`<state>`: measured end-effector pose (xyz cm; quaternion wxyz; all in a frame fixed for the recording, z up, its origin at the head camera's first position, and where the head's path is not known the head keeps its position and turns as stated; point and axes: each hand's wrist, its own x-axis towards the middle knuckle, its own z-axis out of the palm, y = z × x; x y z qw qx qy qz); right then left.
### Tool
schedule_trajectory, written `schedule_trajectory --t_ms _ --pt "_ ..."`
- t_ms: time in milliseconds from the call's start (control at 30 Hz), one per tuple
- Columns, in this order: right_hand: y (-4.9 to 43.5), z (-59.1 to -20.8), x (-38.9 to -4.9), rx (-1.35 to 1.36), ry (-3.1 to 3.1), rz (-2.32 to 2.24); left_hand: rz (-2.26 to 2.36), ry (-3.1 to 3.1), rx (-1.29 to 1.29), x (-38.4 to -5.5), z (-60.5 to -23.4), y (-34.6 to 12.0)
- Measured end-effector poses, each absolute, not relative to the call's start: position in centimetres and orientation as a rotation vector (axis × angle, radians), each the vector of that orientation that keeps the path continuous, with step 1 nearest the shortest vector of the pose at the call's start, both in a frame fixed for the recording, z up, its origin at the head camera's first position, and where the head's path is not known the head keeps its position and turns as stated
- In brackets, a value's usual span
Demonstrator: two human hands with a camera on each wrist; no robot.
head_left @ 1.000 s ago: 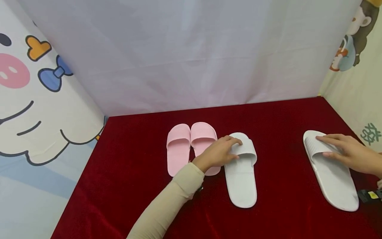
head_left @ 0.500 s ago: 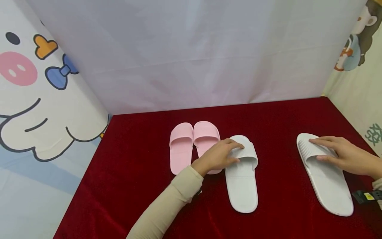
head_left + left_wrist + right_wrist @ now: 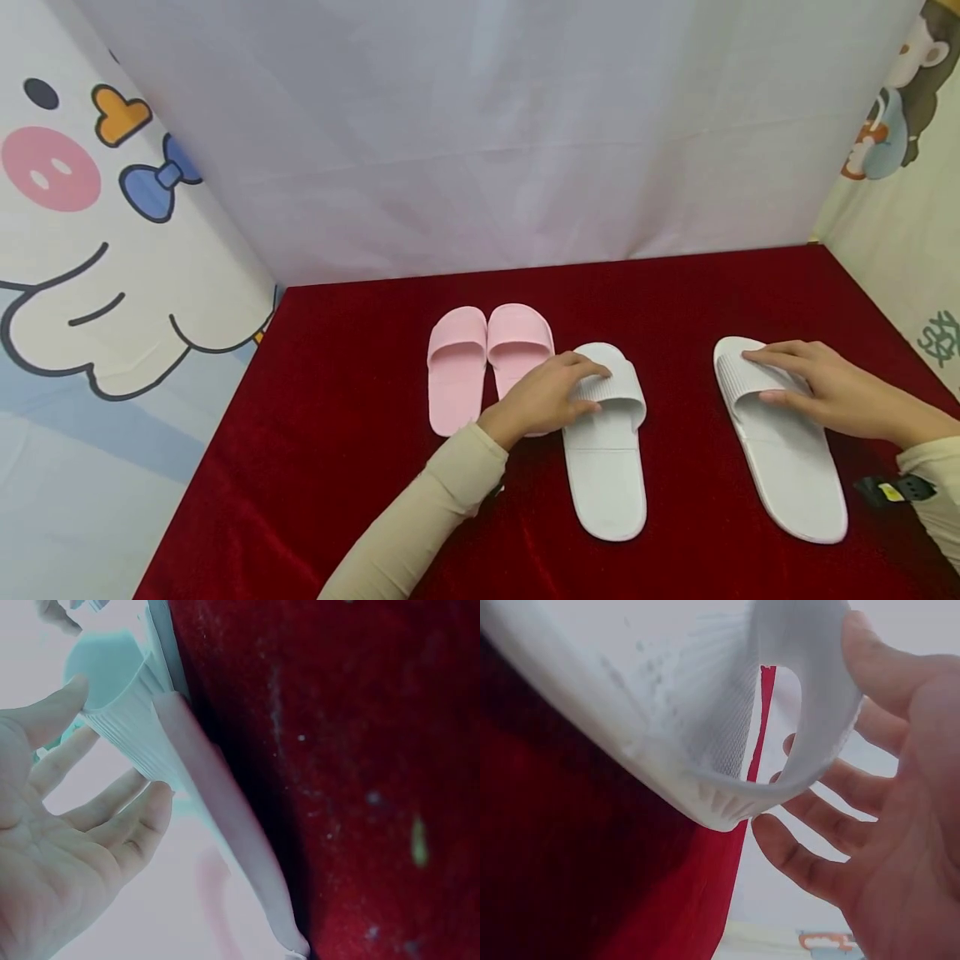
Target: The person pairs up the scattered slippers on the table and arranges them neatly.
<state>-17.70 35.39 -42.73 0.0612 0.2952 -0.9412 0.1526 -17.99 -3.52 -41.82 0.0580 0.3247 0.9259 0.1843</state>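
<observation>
Two white slippers with ribbed straps lie toe-away on dark red cloth. My left hand (image 3: 547, 392) grips the strap of the left white slipper (image 3: 609, 487), thumb at the opening and fingers over the top. The ribbed strap (image 3: 131, 712) shows between thumb and fingers in the left wrist view. Across a gap, my right hand (image 3: 832, 392) holds the strap of the right white slipper (image 3: 795, 483), which is angled with its toe to the left. In the right wrist view, the thumb and fingertips of this hand (image 3: 892, 802) meet the strap (image 3: 821, 735).
Just left of the white slippers, a pair of pink slippers (image 3: 456, 387) stands side by side, the right one partly behind my left hand. Red cloth (image 3: 337, 467) covers the table. A white curtain (image 3: 487, 167) hangs behind, with cartoon-printed sheets (image 3: 150, 283) on both sides.
The right hand has slid the right white slipper leftward, narrowing the gap to the other one. The left hand keeps its place on the left slipper. The camera view has shifted slightly.
</observation>
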Motion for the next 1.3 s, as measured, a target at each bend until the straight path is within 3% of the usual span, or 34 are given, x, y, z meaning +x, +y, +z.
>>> schedule_trajectory --t_ms 1300 --pt "26.8 -41.8 -18.6 1.05 -2.86 0.529 0.573 2.839 0.994 -17.9 -41.9 -4.1"
